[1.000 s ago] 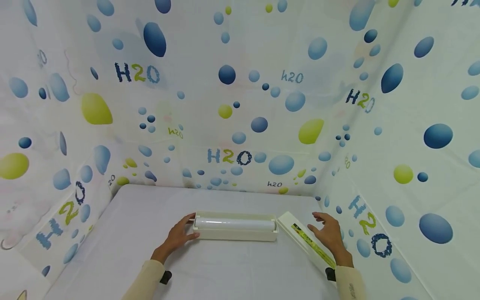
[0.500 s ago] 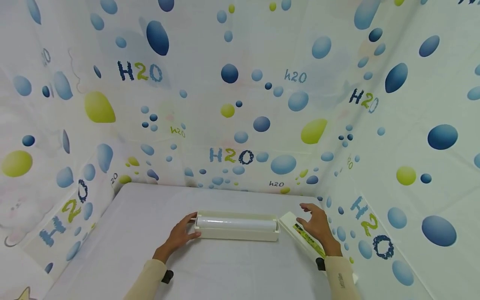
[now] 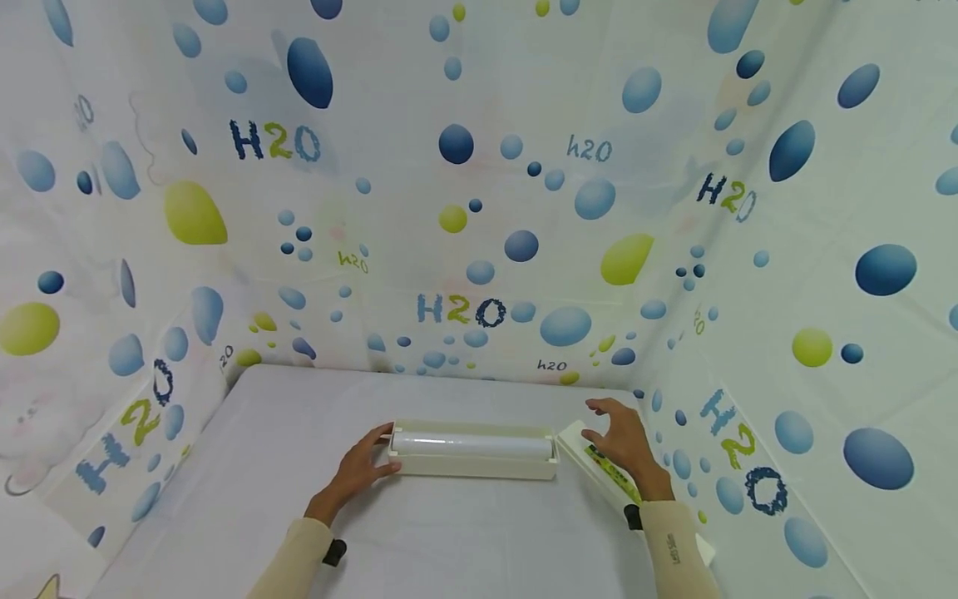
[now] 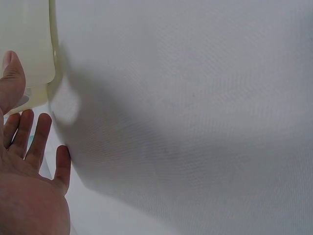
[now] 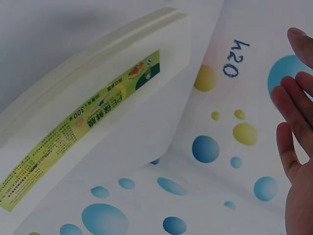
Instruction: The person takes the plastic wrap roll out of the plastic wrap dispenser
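Note:
A cream cling film dispenser box (image 3: 479,466) lies lengthwise on the white table, its top uncovered. The cling film roll (image 3: 479,444) shows inside it. My left hand (image 3: 358,467) holds the box's left end, thumb on the front face and fingers around the end; in the left wrist view, the thumb lies against the box wall (image 4: 29,39). Right of the box, the dispenser's lid (image 3: 575,437) lies slanted, its end close to the box corner. A yellow-green label (image 5: 93,112) runs along it. My right hand (image 3: 624,441) hovers over the lid, fingers spread and loosely bent, holding nothing.
The white cloth-covered table (image 3: 464,541) extends in front of and behind the box. Patterned curtains (image 3: 486,208) with bubbles and H2O lettering stand at the back and both sides. The right curtain (image 3: 778,433) comes close to the right arm.
My right hand has moved left and slightly away from me, over the lid. The left hand stays on the box end. Box and lid lie as before.

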`<move>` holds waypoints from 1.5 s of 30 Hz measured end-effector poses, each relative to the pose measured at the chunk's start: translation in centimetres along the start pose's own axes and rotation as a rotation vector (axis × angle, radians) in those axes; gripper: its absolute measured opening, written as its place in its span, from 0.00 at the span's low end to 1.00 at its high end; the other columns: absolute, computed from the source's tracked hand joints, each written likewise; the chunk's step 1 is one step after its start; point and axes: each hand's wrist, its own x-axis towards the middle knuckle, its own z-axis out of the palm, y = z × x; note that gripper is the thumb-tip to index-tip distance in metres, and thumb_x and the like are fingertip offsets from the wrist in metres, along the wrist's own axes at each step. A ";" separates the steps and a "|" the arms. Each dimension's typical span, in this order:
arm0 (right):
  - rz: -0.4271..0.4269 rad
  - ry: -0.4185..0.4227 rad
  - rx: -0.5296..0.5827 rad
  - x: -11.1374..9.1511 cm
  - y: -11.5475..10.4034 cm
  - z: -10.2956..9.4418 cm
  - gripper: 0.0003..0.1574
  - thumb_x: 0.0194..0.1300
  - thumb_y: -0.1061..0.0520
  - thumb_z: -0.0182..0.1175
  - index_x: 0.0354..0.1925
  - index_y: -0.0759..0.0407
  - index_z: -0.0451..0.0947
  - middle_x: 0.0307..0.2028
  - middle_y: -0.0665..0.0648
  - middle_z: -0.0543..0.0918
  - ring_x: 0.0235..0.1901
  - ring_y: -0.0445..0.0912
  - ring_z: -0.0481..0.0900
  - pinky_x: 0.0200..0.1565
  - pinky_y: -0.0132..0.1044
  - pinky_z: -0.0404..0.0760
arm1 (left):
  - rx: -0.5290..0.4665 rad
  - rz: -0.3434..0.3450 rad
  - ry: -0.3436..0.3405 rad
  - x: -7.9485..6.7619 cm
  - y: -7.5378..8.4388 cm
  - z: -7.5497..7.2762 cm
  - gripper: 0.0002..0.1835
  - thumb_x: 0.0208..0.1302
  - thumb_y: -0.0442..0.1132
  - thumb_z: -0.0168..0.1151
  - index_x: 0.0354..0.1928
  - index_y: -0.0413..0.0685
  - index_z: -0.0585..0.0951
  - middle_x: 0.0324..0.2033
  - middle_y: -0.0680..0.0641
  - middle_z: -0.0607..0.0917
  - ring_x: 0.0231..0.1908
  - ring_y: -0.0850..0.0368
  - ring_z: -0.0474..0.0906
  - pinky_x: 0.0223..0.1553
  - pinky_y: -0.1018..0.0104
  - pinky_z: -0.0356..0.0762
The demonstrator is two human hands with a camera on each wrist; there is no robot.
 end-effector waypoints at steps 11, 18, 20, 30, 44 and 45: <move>-0.056 -0.034 -0.001 0.8 -0.7 0.6 0.35 0.59 0.64 0.81 0.64 0.66 0.84 0.57 0.66 0.90 0.56 0.63 0.88 0.63 0.62 0.86 | 0.002 -0.010 -0.006 0.0 -0.2 0.1 0.47 0.64 0.40 0.81 0.80 0.37 0.67 0.76 0.31 0.75 0.73 0.29 0.74 0.78 0.25 0.63; -0.075 -0.076 0.029 0.9 -1.5 1.4 0.34 0.57 0.66 0.82 0.62 0.66 0.86 0.56 0.64 0.91 0.55 0.61 0.87 0.63 0.62 0.85 | 0.003 -0.017 -0.009 -0.3 -0.2 -0.1 0.47 0.64 0.40 0.81 0.80 0.36 0.67 0.76 0.31 0.75 0.73 0.29 0.75 0.78 0.25 0.64; -0.079 -0.092 0.041 0.9 -1.8 1.8 0.33 0.57 0.67 0.81 0.61 0.66 0.86 0.56 0.64 0.91 0.55 0.62 0.87 0.63 0.63 0.84 | -0.002 -0.021 -0.007 -0.4 -0.1 -0.2 0.47 0.64 0.40 0.81 0.80 0.36 0.67 0.76 0.31 0.75 0.73 0.29 0.75 0.78 0.25 0.63; -0.098 -0.142 0.063 1.2 -1.9 4.0 0.30 0.54 0.68 0.82 0.56 0.65 0.89 0.52 0.63 0.92 0.51 0.60 0.87 0.57 0.60 0.87 | -0.027 -0.009 0.007 -0.2 -0.3 0.1 0.47 0.63 0.40 0.82 0.79 0.37 0.68 0.75 0.31 0.77 0.72 0.29 0.76 0.77 0.24 0.64; -0.114 -0.242 0.057 1.1 -2.3 6.7 0.28 0.55 0.69 0.81 0.55 0.65 0.90 0.47 0.59 0.92 0.48 0.58 0.86 0.52 0.56 0.85 | -0.034 -0.004 0.023 -0.2 -0.2 0.3 0.47 0.61 0.39 0.83 0.79 0.37 0.69 0.75 0.32 0.77 0.71 0.29 0.77 0.76 0.25 0.66; -0.121 -0.250 0.048 1.0 -2.3 6.8 0.27 0.55 0.69 0.81 0.55 0.64 0.90 0.47 0.60 0.92 0.47 0.58 0.86 0.51 0.55 0.85 | -0.033 -0.001 0.025 -0.2 -0.2 0.3 0.47 0.61 0.38 0.83 0.78 0.36 0.69 0.74 0.32 0.77 0.71 0.29 0.77 0.76 0.25 0.66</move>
